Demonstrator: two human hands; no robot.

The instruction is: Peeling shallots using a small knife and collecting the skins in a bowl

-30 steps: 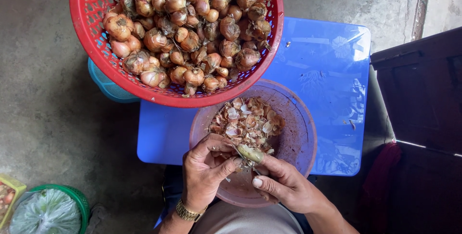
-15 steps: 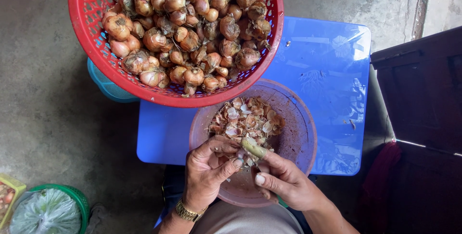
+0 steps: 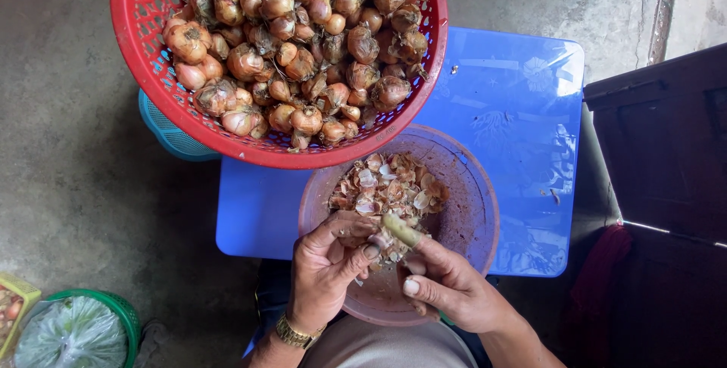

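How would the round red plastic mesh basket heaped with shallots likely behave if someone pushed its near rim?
The red plastic mesh basket is probably heavy, since shallots heap it full. It seems to overhang the blue plastic stool and a teal basket, so it might tip. Loose round shallots would likely roll.

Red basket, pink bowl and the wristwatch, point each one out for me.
Red basket [image 3: 144,73], head view, on its left mesh wall.
Pink bowl [image 3: 473,186], head view, on its right rim.
Wristwatch [image 3: 294,333], head view, on the gold band.
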